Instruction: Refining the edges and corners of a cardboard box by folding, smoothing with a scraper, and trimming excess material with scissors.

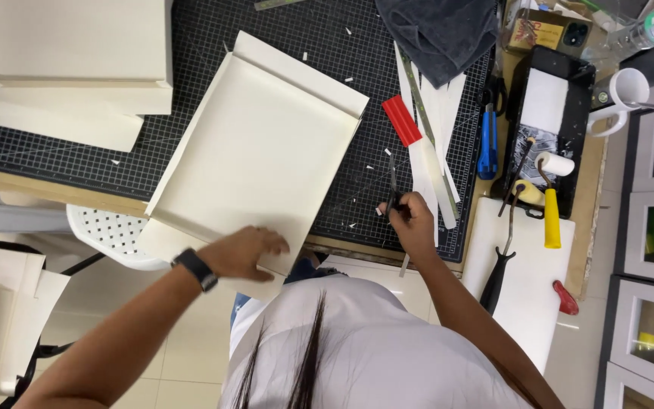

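A cream cardboard tray [255, 144] with folded-up edges lies tilted on the black cutting mat [206, 38]. My left hand [244, 251], with a black watch on the wrist, rests flat on the tray's near corner, fingers spread. My right hand [410, 220] grips a thin dark tool [392, 182], likely small scissors or a knife, pointing away from me over the mat just right of the tray. A red flat piece [401, 120] lies beyond it beside white card strips [437, 129] and a metal ruler [427, 136].
Folded cream boards [70, 60] sit at the mat's far left. To the right are a blue cutter [487, 144], a black tray [550, 113] with a yellow-handled roller [551, 216], a white board [527, 288], a white mug [622, 95] and a dark cloth [440, 34]. Paper sheets [1, 318] lie lower left.
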